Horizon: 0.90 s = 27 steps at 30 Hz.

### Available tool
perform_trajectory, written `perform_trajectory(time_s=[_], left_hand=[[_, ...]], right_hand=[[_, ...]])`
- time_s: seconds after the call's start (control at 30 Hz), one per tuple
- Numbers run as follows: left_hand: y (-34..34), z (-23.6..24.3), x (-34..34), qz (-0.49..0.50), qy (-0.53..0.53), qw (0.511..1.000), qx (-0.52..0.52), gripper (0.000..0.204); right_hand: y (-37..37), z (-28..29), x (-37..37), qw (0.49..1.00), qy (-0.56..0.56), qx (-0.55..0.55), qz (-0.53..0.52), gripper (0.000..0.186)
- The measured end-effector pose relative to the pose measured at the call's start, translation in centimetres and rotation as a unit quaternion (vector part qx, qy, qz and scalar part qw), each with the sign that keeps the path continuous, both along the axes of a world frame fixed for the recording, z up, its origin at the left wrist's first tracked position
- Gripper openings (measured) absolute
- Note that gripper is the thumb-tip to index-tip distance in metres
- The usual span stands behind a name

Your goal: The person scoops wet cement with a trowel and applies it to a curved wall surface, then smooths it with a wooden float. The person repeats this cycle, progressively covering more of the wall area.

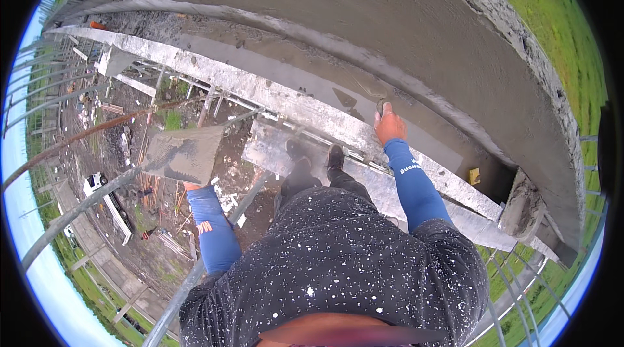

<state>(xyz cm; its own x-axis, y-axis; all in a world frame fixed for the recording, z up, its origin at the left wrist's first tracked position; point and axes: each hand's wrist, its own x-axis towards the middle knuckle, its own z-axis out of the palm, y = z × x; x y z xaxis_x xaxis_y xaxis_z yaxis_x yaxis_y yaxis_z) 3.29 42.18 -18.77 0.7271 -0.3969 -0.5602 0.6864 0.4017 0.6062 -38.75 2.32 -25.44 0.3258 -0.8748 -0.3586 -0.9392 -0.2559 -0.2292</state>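
Note:
My left hand (192, 186), mostly hidden beneath it, holds a plasterer's hawk (182, 152), a flat square board with grey wet mortar smeared over part of it. My right hand (391, 126) is closed round the handle of a trowel (381, 106) and reaches over the wall edge. The trowel's blade blends into the grey mortar, so its outline is hard to make out. Beneath it runs a trough-like concrete ledge (416, 129) with a smooth wet strip and a darker patch left of the trowel. A tall grey plastered wall (364, 9) curves up behind the ledge.
I stand on a narrow scaffold plank (270, 148), high above muddy ground with debris and a white truck (97, 181). Metal scaffold pipes (84, 200) cross on the left. In the ledge lie a yellow block (474, 176) and, far left, an orange object (97, 25).

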Motion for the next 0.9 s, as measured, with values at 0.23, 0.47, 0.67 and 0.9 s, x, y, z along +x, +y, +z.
perform_trajectory(time_s=[0.23,0.47,0.67,0.9], left_hand=[[-9.2,-1.7,-0.9,-0.061,0.008,0.997,-0.035,0.034],[-27.8,-8.9,2.2,-0.125,0.046,0.985,-0.107,0.034],[-39.2,-15.6,5.1,-0.131,0.08,0.975,-0.159,0.035],[-46.8,-22.0,7.2,-0.12,0.058,0.982,-0.134,0.039]], right_hand=[[0.9,-2.5,-4.1,0.993,-0.076,-0.092,-0.02,0.034],[2.0,-3.3,-3.6,0.988,-0.021,-0.151,-0.014,0.032],[0.9,-4.9,-3.1,0.984,0.002,-0.176,0.014,0.031],[0.5,-6.2,-3.1,0.987,-0.032,-0.159,0.005,0.03]])
